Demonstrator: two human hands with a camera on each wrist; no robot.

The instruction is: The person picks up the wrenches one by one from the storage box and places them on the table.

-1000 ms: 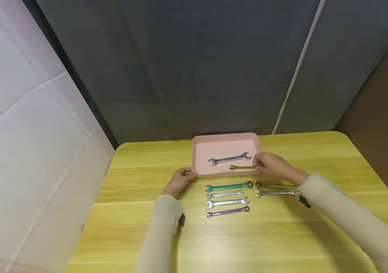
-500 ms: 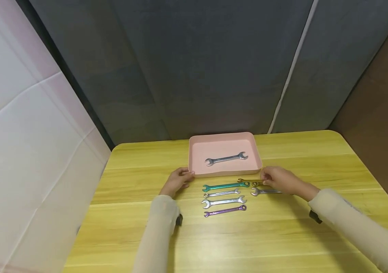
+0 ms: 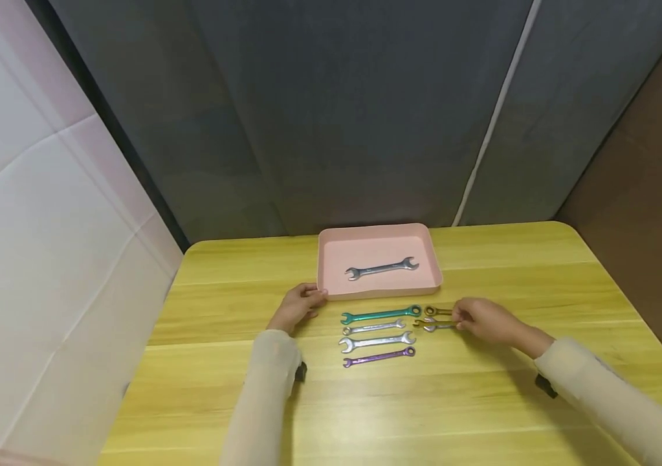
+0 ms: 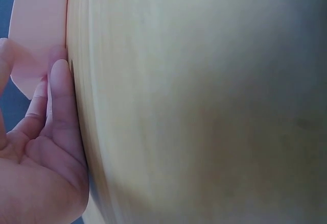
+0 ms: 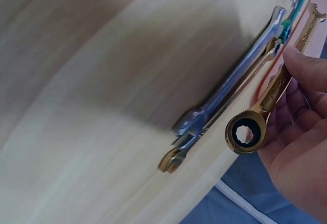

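The right hand (image 3: 485, 321) pinches a small gold ratchet wrench (image 5: 265, 97) by its shank between thumb and fingers, the ring end projecting past the palm in the right wrist view. The wrench is judged rigid steel, light for its size, smooth-plated and liable to slip or pivot if held at one end; a grip near mid-shank, as shown, appears the steadier hold. In the head view it sits low over the wooden table (image 3: 482, 401), right of the row of wrenches, directly above or against a silver wrench (image 5: 240, 71) and a second gold wrench (image 5: 176, 156); contact cannot be confirmed. The left hand (image 3: 298, 305) rests on the table, straight fingers against the near left corner of the pink tray (image 3: 331, 294), which holds one silver open-end wrench (image 3: 382, 267).
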